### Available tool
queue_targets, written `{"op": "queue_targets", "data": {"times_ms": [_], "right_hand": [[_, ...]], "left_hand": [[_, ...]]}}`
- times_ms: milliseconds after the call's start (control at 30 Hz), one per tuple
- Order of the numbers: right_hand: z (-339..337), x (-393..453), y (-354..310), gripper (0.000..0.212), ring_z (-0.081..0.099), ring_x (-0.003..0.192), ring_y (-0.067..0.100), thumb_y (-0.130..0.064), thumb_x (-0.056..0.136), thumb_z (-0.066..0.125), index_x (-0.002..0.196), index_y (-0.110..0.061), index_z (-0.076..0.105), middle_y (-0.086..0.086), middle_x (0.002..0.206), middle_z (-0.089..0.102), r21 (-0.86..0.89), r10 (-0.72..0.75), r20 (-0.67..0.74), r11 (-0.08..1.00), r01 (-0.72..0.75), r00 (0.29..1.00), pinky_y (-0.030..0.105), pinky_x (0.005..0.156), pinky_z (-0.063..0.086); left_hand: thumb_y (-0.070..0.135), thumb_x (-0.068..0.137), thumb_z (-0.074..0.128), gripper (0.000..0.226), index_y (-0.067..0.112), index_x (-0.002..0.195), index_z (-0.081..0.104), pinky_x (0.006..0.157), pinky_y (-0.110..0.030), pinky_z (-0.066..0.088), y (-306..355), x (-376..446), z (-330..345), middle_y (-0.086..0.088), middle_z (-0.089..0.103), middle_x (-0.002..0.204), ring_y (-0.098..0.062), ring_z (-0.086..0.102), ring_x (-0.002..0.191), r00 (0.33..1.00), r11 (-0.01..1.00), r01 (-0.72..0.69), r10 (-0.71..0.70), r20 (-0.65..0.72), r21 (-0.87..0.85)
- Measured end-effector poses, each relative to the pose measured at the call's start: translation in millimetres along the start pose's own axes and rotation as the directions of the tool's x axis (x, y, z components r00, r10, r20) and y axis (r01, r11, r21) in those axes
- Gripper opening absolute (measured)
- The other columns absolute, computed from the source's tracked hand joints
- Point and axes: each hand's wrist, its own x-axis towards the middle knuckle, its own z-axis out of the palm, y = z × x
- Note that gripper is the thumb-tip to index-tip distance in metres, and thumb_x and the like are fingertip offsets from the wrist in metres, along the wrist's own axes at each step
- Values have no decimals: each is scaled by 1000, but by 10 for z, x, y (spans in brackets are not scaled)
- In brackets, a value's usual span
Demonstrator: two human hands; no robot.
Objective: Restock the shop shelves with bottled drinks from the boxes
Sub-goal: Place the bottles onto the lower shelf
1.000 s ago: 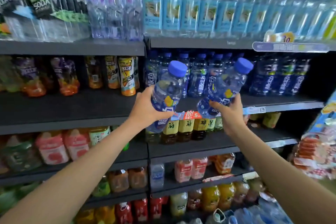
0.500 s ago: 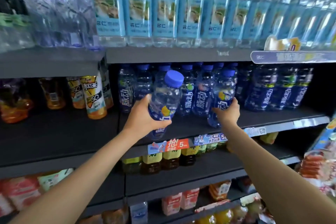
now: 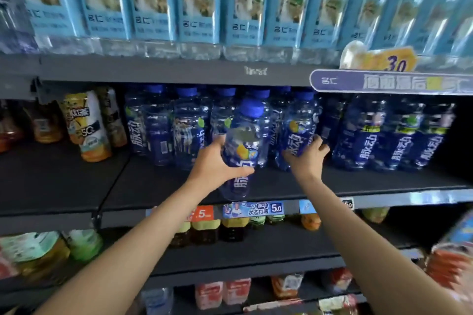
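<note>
Left hand (image 3: pixel 213 163) wraps a clear blue plastic bottle (image 3: pixel 243 151), thumb across the glossy label, fingers behind. Bottle is upright and rounded, with a ribbed blue screw cap. Its base is at the front edge of the dark matte shelf (image 3: pixel 153 186); can't tell whether it rests on the board or is held just above it.

Right hand (image 3: pixel 308 158) is on a second blue bottle (image 3: pixel 297 135), which stands upright in the row, mid-shelf, just right of the first. Fingers are spread and lightly curled against its lower label; the grip looks loose, and I can't tell if it's a real hold or just contact.

More of the same bottles fill the back of that shelf. Upper shelf carries square-shouldered clear water bottles (image 3: pixel 199 2) with pale blue wrap labels. Price strip (image 3: pixel 252 208) is clipped to the shelf's front lip.
</note>
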Motion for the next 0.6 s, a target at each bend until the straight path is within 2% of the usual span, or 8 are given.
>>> {"op": "queue_targets", "data": {"times_ms": [100, 167, 233, 333, 400, 467, 533, 600], "right_hand": [[-92, -171, 51, 57, 48, 108, 30, -7, 84, 63, 132, -1, 33, 15, 133, 28, -4, -271, 57, 962, 271, 961, 20, 80, 35], [-102, -238, 54, 53, 49, 103, 28, -6, 83, 63, 129, -1, 36, 14, 130, 31, -32, -431, 170, 896, 442, 886, 17, 81, 34], [-69, -270, 47, 54, 44, 107, 28, -6, 83, 62, 130, -2, 35, 15, 129, 30, -62, -505, 276, 840, 539, 818, 18, 82, 32], [19, -291, 22, 52, 45, 108, 32, -5, 85, 59, 131, -2, 34, 16, 129, 30, -42, -507, 337, 834, 551, 793, 20, 79, 32], [74, -334, -6, 50, 50, 99, 33, -4, 86, 57, 130, -3, 35, 16, 128, 31, -16, -485, 348, 853, 522, 802, 23, 74, 33], [104, -409, -68, 45, 50, 86, 27, -2, 86, 56, 127, -2, 38, 15, 126, 34, 18, -513, 319, 844, 536, 797, 18, 69, 30], [127, -513, -180, 40, 44, 83, 20, 1, 85, 55, 122, -2, 42, 16, 121, 38, 60, -586, 266, 803, 594, 765, 17, 69, 31], [155, -662, -351, 36, 45, 86, 18, 3, 85, 54, 119, -1, 45, 16, 120, 39, 111, -664, 237, 744, 659, 709, 22, 73, 36]], "left_hand": [[42, 69, 78, 71, 9, 123, 46, 73, -20, 33, 129, 141, 194, 2, 52, 109, -14, 51, 103, 996, 995, 75, -71, -61, 61], [41, 73, 75, 75, 5, 128, 40, 76, -23, 36, 178, 225, 289, -7, 53, 122, -23, 50, 112, 988, 984, 119, -104, -116, 131], [42, 73, 74, 80, 3, 132, 35, 89, -31, 39, 176, 289, 374, -14, 44, 133, -29, 44, 121, 977, 970, 150, -117, -179, 189], [48, 73, 71, 87, 4, 136, 30, 103, -40, 33, 139, 331, 461, -16, 28, 138, -34, 33, 128, 954, 938, 196, -114, -278, 287], [47, 75, 70, 91, 9, 142, 23, 104, -41, 31, 136, 284, 460, -17, 20, 142, -36, 28, 131, 951, 914, 234, -145, -273, 331], [39, 79, 69, 89, 15, 146, 15, 104, -41, 32, 103, 154, 406, -14, 17, 145, -32, 27, 133, 951, 913, 242, -155, -269, 329], [24, 85, 65, 73, 16, 144, 22, 99, -33, 38, 5, -93, 295, -7, 25, 141, -23, 38, 127, 931, 949, 201, -109, -348, 242], [11, 86, 59, 50, 14, 132, 40, 85, -22, 40, -151, -450, 128, -2, 38, 124, -15, 50, 110, 862, 979, 138, -44, -506, 151]]}}
